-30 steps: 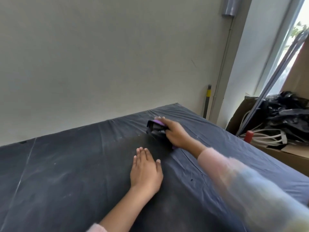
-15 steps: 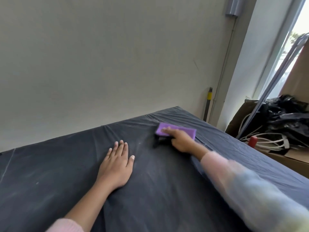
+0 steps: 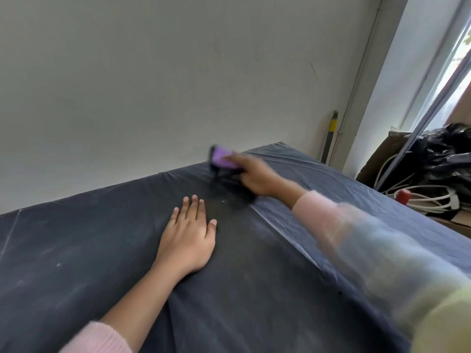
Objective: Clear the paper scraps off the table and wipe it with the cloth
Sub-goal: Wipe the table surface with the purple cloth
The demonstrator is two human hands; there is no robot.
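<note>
A table covered in black plastic sheeting (image 3: 89, 250) fills the lower view. My right hand (image 3: 257, 174) reaches to the far edge near the wall and holds a purple and black cloth (image 3: 221, 157) against the sheeting; both are motion-blurred, so the grip is hard to make out. My left hand (image 3: 188, 235) lies flat on the sheeting in the middle, fingers straight and together. A small white speck (image 3: 223, 201) lies between the two hands. No larger paper scraps show on the table.
A pale wall runs behind the table. At the right stand a cardboard box (image 3: 372, 164) holding black bags (image 3: 448, 149) and white cables (image 3: 428, 197), a red object (image 3: 403, 193), a slanted metal bar (image 3: 430, 108), and a yellow-banded pole (image 3: 331, 133) by the corner.
My right hand has swept the cloth along the far side of the table, toward the wall edge. My left hand first slid left, then stayed flat as the view shifted.
</note>
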